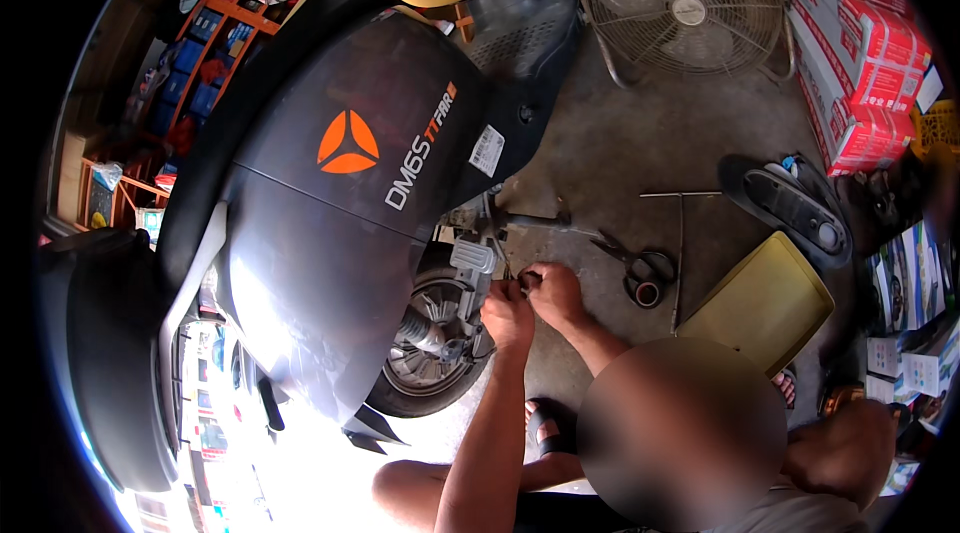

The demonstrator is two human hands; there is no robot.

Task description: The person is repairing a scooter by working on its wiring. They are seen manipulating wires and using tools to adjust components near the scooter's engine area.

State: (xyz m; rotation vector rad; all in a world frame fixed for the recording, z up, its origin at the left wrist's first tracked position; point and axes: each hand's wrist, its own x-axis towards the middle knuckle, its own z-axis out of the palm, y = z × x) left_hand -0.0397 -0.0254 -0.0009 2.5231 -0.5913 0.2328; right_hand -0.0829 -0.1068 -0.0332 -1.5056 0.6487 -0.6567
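Note:
My left hand and my right hand meet beside the rear wheel of a grey electric scooter. The fingers of both are pinched together. Thin dark wires run down from under the scooter's body to the left fingertips. A small dark piece shows at the right fingertips, too small to name. Just above my left hand, a grey footrest sticks out from the scooter. Black-handled scissors lie open on the floor to the right, beside a long T-handle wrench.
A yellow tray and a black plastic part lie on the right. Farther back stand a floor fan and stacked red-and-white boxes. Loaded orange shelves line the left. A blurred patch hides the lower right.

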